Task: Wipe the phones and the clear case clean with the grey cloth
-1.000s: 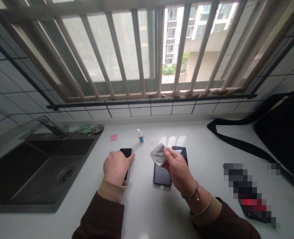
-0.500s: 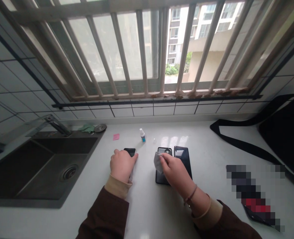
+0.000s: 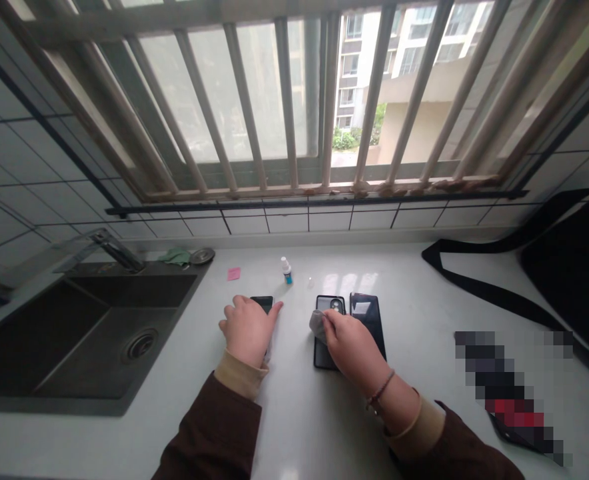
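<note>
My left hand (image 3: 247,328) is over a dark phone (image 3: 262,304), its fingers spread and its thumb stretched out past the phone's right edge. Most of that phone is hidden beneath the palm. Between the thumb and fingers of my right hand (image 3: 352,339) a small grey cloth (image 3: 317,325) is pinched. The cloth hangs above a black-rimmed phone case (image 3: 324,363) with a camera cut-out near its top. Right beside the case lies another dark, glossy phone (image 3: 373,320), partly covered by my right hand.
Beyond the hands stand a small white spray bottle (image 3: 286,272) and a clear cap (image 3: 311,283). A pink paper square (image 3: 233,274) lies near the sink (image 3: 109,407) at left. On the right are a black bag strap (image 3: 489,285) and a blurred-out dark object (image 3: 509,400).
My left hand has loosened, with its thumb and fingers spreading away from the phone's sides. My right hand keeps the cloth, which hangs slightly differently.
</note>
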Demonstrator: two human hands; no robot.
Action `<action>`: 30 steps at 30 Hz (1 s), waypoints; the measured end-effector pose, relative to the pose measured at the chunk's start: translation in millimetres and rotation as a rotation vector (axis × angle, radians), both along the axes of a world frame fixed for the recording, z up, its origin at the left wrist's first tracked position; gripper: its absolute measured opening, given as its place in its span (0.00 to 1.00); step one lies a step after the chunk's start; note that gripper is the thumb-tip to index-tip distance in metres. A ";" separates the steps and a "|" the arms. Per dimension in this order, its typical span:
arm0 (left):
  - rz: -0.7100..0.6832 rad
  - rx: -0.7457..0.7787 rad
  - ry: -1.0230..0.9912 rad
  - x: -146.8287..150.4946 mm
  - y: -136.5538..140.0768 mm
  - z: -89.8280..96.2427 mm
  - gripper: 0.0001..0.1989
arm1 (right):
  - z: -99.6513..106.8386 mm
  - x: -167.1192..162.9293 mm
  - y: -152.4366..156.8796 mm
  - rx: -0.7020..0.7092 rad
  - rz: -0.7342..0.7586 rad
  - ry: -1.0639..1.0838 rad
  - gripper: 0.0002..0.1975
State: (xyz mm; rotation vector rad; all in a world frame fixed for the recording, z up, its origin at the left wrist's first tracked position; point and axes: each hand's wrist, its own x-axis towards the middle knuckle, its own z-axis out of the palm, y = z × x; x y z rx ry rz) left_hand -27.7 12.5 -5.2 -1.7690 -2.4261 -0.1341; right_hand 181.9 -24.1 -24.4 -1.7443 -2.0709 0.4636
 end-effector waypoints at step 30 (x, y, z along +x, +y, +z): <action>-0.456 0.028 -0.747 48.6 -12.8 -15.3 0.07 | 0.7 2.2 1.8 0.042 0.048 0.691 0.17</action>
